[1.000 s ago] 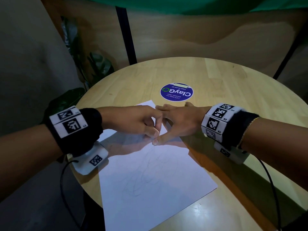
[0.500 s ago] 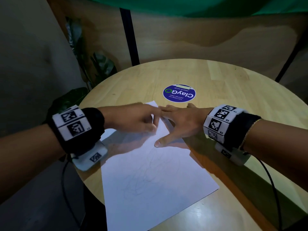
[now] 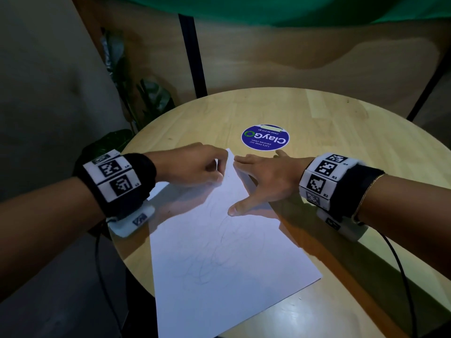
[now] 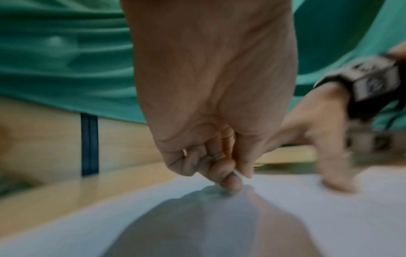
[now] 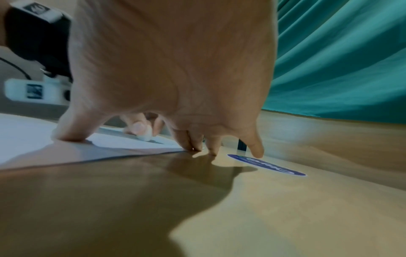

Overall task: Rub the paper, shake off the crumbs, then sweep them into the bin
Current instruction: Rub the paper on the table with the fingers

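Note:
A white sheet of paper [image 3: 219,252] with faint pencil scribbles lies on the round wooden table [image 3: 341,147]. My left hand [image 3: 216,173] pinches a small white eraser [image 5: 146,136] and holds it down on the paper near the sheet's far corner. In the left wrist view the eraser [image 4: 238,173] shows only as a sliver between thumb and forefinger. My right hand [image 3: 263,181] lies flat with fingers spread. Its thumb [image 3: 235,209] presses the paper and the other fingertips [image 5: 195,146] rest at the sheet's right edge.
A round blue ClayGo sticker [image 3: 265,137] is stuck on the table just beyond the hands. A leafy plant [image 3: 148,98] and a black post [image 3: 192,52] stand behind the table's left rim. The paper's near corner overhangs the table edge.
My left hand has slid the eraser away from my right thumb, up the sheet toward its far corner. The right hand has stayed pressed in place.

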